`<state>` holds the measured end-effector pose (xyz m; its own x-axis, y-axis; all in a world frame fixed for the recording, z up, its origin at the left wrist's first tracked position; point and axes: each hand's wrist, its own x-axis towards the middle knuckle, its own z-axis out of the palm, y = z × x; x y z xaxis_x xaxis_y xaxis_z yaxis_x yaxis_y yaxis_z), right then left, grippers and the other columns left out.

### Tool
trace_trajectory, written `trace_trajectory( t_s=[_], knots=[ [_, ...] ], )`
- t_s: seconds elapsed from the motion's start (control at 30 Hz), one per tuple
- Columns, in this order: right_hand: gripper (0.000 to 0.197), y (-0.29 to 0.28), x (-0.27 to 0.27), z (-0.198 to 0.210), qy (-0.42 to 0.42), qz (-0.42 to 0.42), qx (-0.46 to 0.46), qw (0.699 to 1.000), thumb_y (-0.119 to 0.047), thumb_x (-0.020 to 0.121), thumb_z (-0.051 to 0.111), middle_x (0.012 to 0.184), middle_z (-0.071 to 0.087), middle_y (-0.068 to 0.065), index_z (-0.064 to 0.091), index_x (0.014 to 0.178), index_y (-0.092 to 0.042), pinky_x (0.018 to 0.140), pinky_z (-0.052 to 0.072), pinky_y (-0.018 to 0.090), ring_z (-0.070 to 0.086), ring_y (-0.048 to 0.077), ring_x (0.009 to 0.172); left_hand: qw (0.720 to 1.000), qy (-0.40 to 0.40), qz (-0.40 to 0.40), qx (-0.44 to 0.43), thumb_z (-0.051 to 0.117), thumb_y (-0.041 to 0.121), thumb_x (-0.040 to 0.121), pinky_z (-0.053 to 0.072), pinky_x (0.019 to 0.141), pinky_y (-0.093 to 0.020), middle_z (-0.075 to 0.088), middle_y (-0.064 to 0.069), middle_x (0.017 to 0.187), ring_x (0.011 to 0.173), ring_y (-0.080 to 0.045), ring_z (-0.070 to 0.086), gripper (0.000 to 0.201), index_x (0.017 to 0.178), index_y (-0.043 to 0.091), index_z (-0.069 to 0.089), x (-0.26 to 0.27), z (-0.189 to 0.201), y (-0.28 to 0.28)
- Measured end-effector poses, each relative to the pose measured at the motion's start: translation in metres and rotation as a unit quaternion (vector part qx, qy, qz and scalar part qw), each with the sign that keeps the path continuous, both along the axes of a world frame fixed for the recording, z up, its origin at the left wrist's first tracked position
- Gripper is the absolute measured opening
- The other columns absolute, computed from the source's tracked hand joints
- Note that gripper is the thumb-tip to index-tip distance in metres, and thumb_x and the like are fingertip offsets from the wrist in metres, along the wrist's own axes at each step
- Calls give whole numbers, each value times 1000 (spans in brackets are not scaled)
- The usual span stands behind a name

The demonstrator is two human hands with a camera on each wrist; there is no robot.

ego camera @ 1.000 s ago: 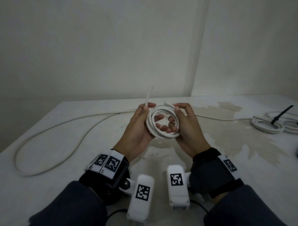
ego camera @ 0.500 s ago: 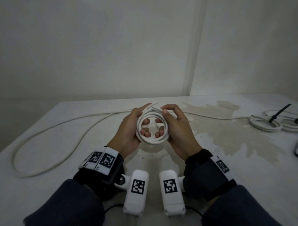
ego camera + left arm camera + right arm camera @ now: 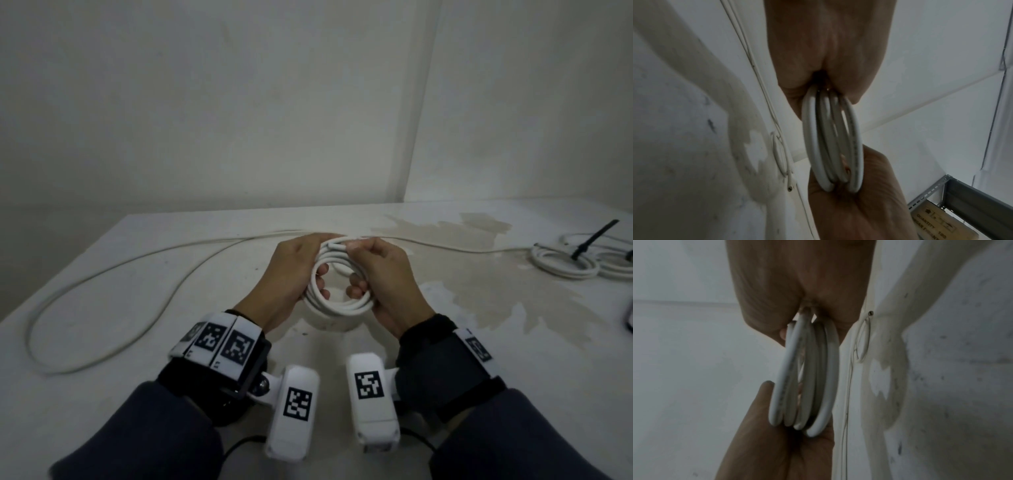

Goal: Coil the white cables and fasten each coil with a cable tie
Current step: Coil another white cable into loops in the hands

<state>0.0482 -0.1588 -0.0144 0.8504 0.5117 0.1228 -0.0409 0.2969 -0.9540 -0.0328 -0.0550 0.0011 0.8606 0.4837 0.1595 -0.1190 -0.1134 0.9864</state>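
A coil of white cable [image 3: 337,301] of several loops hangs between both hands above the table's middle. My left hand [image 3: 294,274] grips its left side with the fingers curled through the ring. My right hand [image 3: 380,274] grips the right side, and its thumb and forefinger pinch the cable's free end [image 3: 337,245] at the top. The wrist views show the coil [image 3: 833,139] [image 3: 807,378] edge-on between the two palms. Two finished coils [image 3: 561,265] lie at the far right, with a black cable tie [image 3: 594,238] sticking up from one.
A long loose white cable [image 3: 102,274] loops over the left half of the stained white table [image 3: 479,308] and runs behind the hands to the right. A dark object [image 3: 629,317] sits at the right edge. Walls meet in a corner behind the table.
The free end that stuck up a second ago is now tucked down along the top of the coil. Both hands with the coil have drawn closer to me.
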Motion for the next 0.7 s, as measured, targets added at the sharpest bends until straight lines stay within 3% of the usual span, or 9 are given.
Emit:
trace_trajectory(
  t_s=[0.07, 0.13, 0.3, 0.43, 0.57, 0.7],
  knots=[
    [15, 1, -3, 1, 11, -10, 21, 1000, -1, 93, 55, 67, 53, 10, 48, 95, -14, 35, 35, 20, 38, 11, 33, 1000, 0, 11, -17, 37, 18, 100, 39, 44, -21, 56, -5, 72, 58, -11, 44, 38, 94, 23, 74, 1, 0, -1],
    [19, 2, -4, 0, -15, 4, 24, 1000, -1, 94, 53, 65, 57, 7, 52, 101, -19, 37, 36, 20, 39, 12, 34, 998, 9, 26, -48, 41, 21, 99, 36, 42, -19, 47, -3, 62, 50, -10, 38, 36, 86, 26, 74, 3, 0, -2],
    [14, 5, -7, 0, -63, -14, 3, 998, -2, 94, 53, 64, 57, 6, 63, 87, -9, 38, 36, 20, 39, 12, 35, 998, 11, 31, -58, 54, 39, 95, 35, 40, -20, 43, 4, 51, 38, -8, 35, 29, 87, 16, 71, 6, -2, 0],
    [18, 1, -6, 2, -26, -17, 10, 999, 0, 90, 54, 63, 57, 6, 60, 76, -8, 36, 32, 18, 36, 13, 35, 998, 8, -6, -66, 54, 25, 97, 42, 44, -20, 47, 3, 55, 45, -8, 40, 23, 107, 12, 71, 5, -5, 0],
    [19, 1, -5, 2, -12, -25, 15, 1000, 0, 89, 56, 60, 52, 9, 60, 72, -6, 34, 31, 17, 36, 14, 34, 985, 10, -67, -161, 48, 17, 99, 56, 60, -23, 57, -5, 71, 57, -10, 51, 26, 112, 6, 68, 4, -7, 1],
    [20, 1, -4, 1, 24, -9, 13, 1000, 0, 88, 54, 57, 48, 8, 63, 71, -6, 34, 28, 16, 34, 11, 32, 964, 47, -108, -237, 46, 17, 99, 46, 43, -20, 52, -7, 70, 43, -9, 47, 22, 105, 2, 60, 1, -7, 3]
  ],
)
